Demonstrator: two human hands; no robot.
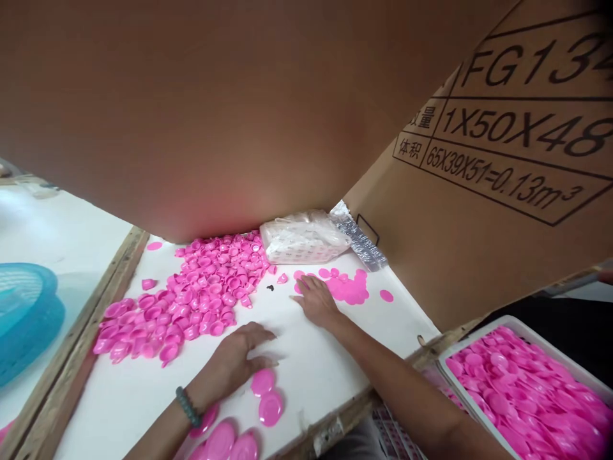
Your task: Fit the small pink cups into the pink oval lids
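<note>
My left hand (pixel 237 359) lies palm down on the white tabletop (pixel 306 377), fingers stretched out, beside a few flat pink plastic lids (pixel 268 399) near the front edge. A bead bracelet (pixel 188 406) circles that wrist. My right hand (pixel 313 299) rests flat farther back, fingers spread and touching a small cluster of pink discs (pixel 352 287). A big heap of pink caps (pixel 191 297) spreads to the left of both hands. Neither hand holds anything.
Large cardboard boxes (pixel 498 166) tower at the back and right. A clear plastic bag (pixel 304 239) lies against them. A white tray of pink parts (pixel 527 390) stands at lower right. A blue basket (pixel 23 313) sits at left beyond a wooden strip (pixel 81 345).
</note>
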